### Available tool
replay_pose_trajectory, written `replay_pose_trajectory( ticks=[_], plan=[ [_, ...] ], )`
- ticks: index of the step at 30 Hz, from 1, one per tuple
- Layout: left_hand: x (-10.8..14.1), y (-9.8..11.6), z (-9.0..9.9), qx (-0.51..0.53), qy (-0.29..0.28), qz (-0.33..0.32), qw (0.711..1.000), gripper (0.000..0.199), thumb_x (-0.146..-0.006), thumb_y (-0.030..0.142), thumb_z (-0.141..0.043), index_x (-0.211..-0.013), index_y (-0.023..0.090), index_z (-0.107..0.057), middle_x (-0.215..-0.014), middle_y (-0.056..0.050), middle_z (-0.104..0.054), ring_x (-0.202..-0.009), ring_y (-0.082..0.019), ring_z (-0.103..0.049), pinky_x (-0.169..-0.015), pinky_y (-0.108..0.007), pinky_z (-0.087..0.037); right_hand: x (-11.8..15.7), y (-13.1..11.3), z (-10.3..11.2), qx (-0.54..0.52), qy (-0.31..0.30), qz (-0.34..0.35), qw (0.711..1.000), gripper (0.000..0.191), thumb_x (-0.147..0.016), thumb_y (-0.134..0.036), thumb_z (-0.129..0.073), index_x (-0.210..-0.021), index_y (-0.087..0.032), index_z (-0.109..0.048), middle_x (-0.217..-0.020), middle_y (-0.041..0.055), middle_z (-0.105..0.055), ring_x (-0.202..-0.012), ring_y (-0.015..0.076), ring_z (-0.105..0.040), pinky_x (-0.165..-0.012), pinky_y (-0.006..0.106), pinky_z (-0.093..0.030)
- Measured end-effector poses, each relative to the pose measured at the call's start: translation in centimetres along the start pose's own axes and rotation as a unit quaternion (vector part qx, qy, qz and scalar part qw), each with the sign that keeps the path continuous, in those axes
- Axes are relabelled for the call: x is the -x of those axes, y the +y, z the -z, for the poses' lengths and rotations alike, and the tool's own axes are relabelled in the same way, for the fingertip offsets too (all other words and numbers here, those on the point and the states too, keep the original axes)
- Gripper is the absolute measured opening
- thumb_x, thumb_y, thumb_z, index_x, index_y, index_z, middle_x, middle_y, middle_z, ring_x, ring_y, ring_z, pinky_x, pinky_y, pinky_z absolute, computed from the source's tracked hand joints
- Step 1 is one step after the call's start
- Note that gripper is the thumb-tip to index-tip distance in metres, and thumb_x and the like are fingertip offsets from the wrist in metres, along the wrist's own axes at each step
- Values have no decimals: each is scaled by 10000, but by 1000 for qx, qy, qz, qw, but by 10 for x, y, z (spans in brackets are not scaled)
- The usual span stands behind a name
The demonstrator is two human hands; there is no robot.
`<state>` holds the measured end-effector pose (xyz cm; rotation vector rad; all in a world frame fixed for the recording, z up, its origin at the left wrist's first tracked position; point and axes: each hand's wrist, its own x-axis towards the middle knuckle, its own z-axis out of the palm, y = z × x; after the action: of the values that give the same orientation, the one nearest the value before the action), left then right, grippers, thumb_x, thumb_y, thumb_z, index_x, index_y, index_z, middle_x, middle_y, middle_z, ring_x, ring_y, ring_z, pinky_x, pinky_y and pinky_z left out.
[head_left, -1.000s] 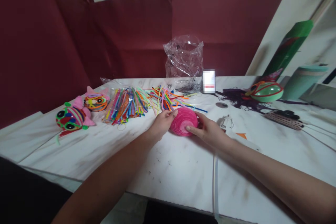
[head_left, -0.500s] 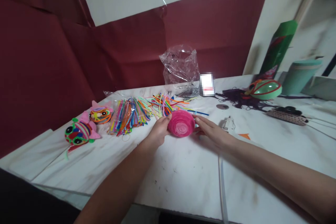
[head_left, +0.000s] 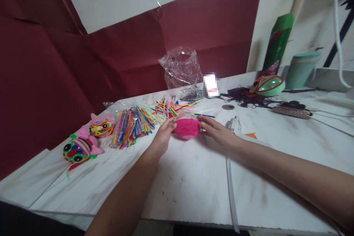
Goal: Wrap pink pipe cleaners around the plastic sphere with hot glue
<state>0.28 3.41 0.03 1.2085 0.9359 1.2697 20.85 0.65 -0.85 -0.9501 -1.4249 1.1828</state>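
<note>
A round pink ball (head_left: pixel 187 128), wrapped in strands, is held above the marbled table (head_left: pixel 188 184) between both hands. My left hand (head_left: pixel 165 136) grips its left side, thumb near the upper edge. On its right side, my right hand (head_left: pixel 217 131) holds it with the fingertips. A paler, glossy part shows at the ball's top. Behind it lie loose colourful pipe cleaners (head_left: pixel 168 108), and to the left is a clear bag of bundled pipe cleaners (head_left: pixel 132 125).
Two decorated fish-like balls (head_left: pixel 79 150) sit at left. A crumpled clear bag (head_left: pixel 182 70) stands behind. At right are a glue gun (head_left: pixel 234 124), purple yarn (head_left: pixel 243 97), a green decorated ball (head_left: pixel 269 85), a power strip (head_left: pixel 291 111) and a teal bin (head_left: pixel 302 68).
The pink ball has been tilted, so its wrapped side now faces the camera instead of its pale centre. Both hands still hold it. The camera view has shifted slightly to the right.
</note>
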Motion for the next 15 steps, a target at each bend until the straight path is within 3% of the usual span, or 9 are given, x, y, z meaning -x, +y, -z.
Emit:
replay_pose_trajectory(
  ticks=[6, 15],
  plan=[
    [2, 2, -3, -9, -20, -20, 1000, 479, -659, 290, -717, -1111, 186, -594, -1225, -87, -614, -1106, -214, -568, -963, -350, -404, 1, -5, 0, 4, 1, 1, 1000, 315, -868, -300, -496, -1164, -206, -551, -1277, 92, -590, -1078, 208, -620, -982, 376, -489],
    [4, 1, -2, -148, -66, -77, 984, 829, -517, 296, -843, -1240, 190, -452, -1313, -130, -509, -1213, -282, -492, -1026, -394, -370, -1, -4, 4, 45, -8, 32, 998, 288, -800, -304, -579, -1068, -199, -596, -1182, 87, -639, -1099, 208, -595, -974, 380, -468]
  ],
)
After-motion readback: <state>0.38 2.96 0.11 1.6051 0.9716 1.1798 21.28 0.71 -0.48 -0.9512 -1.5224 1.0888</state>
